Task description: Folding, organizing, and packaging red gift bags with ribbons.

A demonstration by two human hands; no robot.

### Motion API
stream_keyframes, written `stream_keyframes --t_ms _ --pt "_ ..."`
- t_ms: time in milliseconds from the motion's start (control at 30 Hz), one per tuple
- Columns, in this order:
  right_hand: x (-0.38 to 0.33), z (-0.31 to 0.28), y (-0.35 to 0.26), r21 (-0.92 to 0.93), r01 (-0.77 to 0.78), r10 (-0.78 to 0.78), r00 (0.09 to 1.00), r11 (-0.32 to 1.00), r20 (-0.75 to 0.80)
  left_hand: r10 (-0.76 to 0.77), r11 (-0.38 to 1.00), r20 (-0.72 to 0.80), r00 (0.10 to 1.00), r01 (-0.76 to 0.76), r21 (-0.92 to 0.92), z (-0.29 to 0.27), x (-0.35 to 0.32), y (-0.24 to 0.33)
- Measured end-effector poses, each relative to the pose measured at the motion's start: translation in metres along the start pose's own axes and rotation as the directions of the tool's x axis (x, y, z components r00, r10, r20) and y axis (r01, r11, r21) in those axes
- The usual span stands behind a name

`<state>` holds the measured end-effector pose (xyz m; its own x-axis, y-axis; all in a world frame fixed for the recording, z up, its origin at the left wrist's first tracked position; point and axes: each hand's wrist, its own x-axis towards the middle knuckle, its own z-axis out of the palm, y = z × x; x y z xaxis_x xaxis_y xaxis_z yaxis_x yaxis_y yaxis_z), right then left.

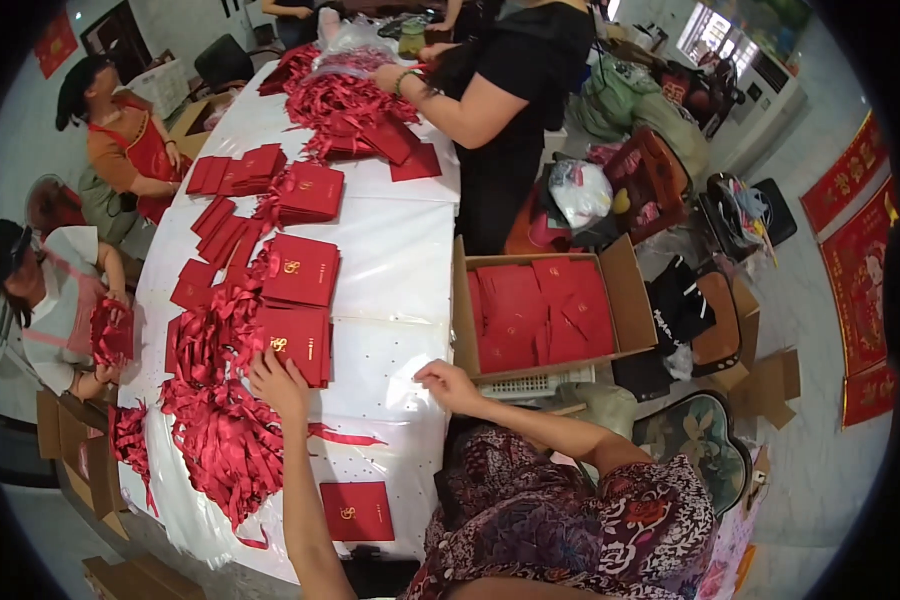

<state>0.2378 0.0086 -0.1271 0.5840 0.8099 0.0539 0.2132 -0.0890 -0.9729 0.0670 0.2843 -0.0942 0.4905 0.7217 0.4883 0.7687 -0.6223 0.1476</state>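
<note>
My left hand (282, 385) rests with fingers spread at the lower edge of a stack of flat red packets (300, 335) with gold print. Satiny red ribbons (225, 445) heap up on the left, next to that hand. Over the bare right part of the table, my right hand (452, 388) is closed, thumb and fingertips together; whether anything small is between them is hidden. A single red packet (357, 511) lies flat near my body, and a loose ribbon (345, 435) stretches across the table between it and the stack.
More packet stacks (302, 270) run up the white-covered table (390, 260). To the right stands an open cardboard box (540, 310) filled with red packets. Two people sit along the left side; a person in black (510, 100) stands at the far right, by a big ribbon pile (345, 100).
</note>
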Motion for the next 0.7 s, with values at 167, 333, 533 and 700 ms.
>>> stream_keyframes --t_ms 167,333,533,700 --pt "-0.035 -0.067 0.057 -0.053 -0.065 0.046 0.95 0.996 -0.31 0.026 1.0 0.011 1.0 -0.026 -0.001 -0.005 -0.003 0.012" --pt "-0.021 -0.14 0.107 -0.345 -0.2 0.025 0.892 0.917 -0.451 0.088 0.984 0.069 0.994 -0.076 -0.164 -0.021 -0.01 0.06" --pt "0.02 -0.197 0.2 -0.738 -0.419 0.287 0.907 0.529 -0.309 0.248 0.866 0.206 0.947 -0.121 -0.485 -0.012 -0.065 0.151" --pt "0.087 -0.205 0.206 -0.925 -0.15 0.468 0.883 0.348 0.033 0.311 0.783 0.372 0.875 -0.014 -0.622 -0.029 -0.106 0.221"
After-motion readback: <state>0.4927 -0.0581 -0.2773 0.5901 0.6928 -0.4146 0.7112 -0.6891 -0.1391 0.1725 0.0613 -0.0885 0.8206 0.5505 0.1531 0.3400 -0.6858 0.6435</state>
